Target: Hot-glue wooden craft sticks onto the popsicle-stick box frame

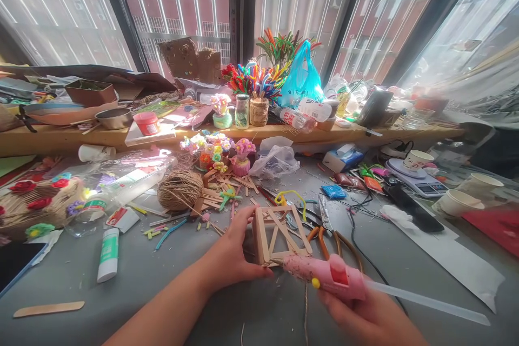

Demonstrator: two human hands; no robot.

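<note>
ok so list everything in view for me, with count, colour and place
stick box: 1, tan, centre front
glue gun: 1, pink, at the box's lower edge
orange-handled tools: count unclear, behind the glue gun
twine ball: 1, brown, left of the box
glue tube: 1, white and green, left
loose craft stick: 1, tan, front left
flower crafts: several, multicoloured, middle and left
scale: 1, white, right
paper cups: 3, whitish, right
pipe cleaners: many, multicoloured, back ledge
carrier bag: 1, blue, ledge
clear bag: 1, whitish, middle
tub: 1, pinkish red, ledge, left
windows: several, dark-framed, back
the rest is too cluttered to count
left hand: 1, bare, holding the box
right hand: 1, bare, holding the glue gun
</note>
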